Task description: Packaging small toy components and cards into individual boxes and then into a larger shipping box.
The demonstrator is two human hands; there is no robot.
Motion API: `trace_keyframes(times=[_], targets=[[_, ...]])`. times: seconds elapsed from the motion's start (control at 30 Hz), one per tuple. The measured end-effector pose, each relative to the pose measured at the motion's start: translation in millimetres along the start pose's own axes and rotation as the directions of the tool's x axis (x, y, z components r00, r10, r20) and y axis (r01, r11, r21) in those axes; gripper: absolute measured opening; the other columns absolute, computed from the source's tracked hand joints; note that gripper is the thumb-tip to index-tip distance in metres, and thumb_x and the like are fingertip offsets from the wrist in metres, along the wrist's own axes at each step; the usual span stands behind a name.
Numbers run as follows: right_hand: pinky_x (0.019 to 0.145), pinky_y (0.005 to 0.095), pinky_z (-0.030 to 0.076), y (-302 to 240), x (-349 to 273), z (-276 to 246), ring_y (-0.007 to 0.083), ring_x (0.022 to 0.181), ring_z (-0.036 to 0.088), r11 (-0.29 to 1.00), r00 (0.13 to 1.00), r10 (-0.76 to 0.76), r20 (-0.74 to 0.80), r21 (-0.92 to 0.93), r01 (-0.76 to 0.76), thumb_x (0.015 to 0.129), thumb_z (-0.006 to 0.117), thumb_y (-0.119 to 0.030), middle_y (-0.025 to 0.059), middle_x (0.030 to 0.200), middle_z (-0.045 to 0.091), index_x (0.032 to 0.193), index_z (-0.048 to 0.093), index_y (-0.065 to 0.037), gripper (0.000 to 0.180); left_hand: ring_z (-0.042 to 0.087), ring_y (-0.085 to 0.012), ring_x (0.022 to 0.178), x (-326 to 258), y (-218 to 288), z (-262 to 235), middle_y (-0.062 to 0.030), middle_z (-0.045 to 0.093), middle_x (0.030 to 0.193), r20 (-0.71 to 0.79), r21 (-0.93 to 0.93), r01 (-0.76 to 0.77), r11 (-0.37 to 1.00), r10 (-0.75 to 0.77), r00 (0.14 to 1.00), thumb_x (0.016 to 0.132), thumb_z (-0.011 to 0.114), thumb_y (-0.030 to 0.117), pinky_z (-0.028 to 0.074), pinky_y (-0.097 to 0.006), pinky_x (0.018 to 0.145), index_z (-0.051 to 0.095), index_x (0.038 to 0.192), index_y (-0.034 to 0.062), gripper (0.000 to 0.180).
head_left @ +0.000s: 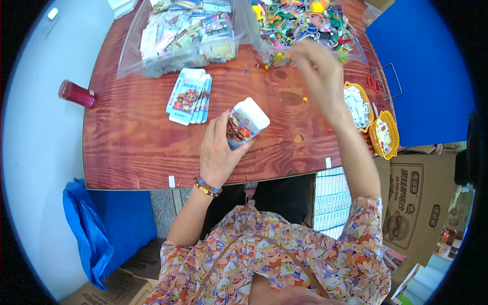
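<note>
My left hand holds a small printed carton tilted over the table, its white top flap standing up at the end away from my palm. My right hand is raised at the near edge of a clear bin of colourful small trinkets. Its fingers are curled together and somewhat blurred; whatever they pinch, if anything, is too small to make out. Left of the held carton, several flattened cartons of the same print lie in a fanned stack.
A second clear bin full of flat packets stands at the far left. Yellow baskets with small white pieces sit at the right edge, near red scissors. A red cylinder lies at the left edge. Brown cartons stand beside the table.
</note>
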State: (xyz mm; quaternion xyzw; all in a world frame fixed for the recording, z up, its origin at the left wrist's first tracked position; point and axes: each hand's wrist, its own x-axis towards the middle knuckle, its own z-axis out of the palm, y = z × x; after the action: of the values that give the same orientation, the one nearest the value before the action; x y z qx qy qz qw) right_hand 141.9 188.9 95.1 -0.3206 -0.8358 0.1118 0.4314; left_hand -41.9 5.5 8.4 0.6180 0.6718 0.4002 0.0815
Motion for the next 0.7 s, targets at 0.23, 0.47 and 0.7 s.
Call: trace_keyframes(times=[0.23, 0.47, 0.7], targets=[[0.076, 0.0414, 0.053, 119.0, 104.1, 56.7, 0.0288, 0.087, 0.068, 0.884, 0.845, 0.227, 0.485, -0.466, 0.03, 0.085, 0.063, -0.022, 0.0103, 0.095, 0.072, 0.104, 0.071, -0.011, 0.023, 0.06, -0.0369, 0.103, 1.1, 11.8, 11.2, -0.0193, 0.058, 0.114, 0.078, -0.112, -0.022, 0.994, 0.031, 0.996, 0.07, 0.086, 0.02, 0.051, -0.044, 0.085, 0.046, 0.134, -0.0006, 0.078], [0.082, 0.0456, 0.056, 110.4, 118.2, 84.3, 0.0332, 0.096, 0.07, 0.796, 0.742, 0.276, 0.611, -0.578, 0.18, 0.079, 0.068, -0.019, 0.0161, 0.103, 0.071, 0.103, 0.07, -0.007, 0.027, 0.059, -0.0356, 0.105, 16.2, 3.8, -0.6, -0.0186, 0.057, 0.116, 0.081, -0.101, 0.052, 0.994, -0.044, 0.996, 0.073, 0.084, 0.022, 0.051, -0.043, 0.086, 0.044, 0.137, 0.0005, 0.079], [0.076, 0.0448, 0.054, 131.5, 112.5, 53.1, 0.0298, 0.088, 0.07, 0.897, 0.838, 0.301, 0.455, -0.432, -0.088, 0.082, 0.067, -0.035, 0.0094, 0.092, 0.073, 0.096, 0.072, -0.01, 0.029, 0.058, -0.0355, 0.106, 50.2, -3.9, 14.6, -0.0182, 0.056, 0.114, 0.037, -0.089, -0.028, 0.996, 0.031, 0.999, 0.073, 0.084, 0.025, 0.05, -0.042, 0.087, 0.044, 0.137, 0.0007, 0.079]])
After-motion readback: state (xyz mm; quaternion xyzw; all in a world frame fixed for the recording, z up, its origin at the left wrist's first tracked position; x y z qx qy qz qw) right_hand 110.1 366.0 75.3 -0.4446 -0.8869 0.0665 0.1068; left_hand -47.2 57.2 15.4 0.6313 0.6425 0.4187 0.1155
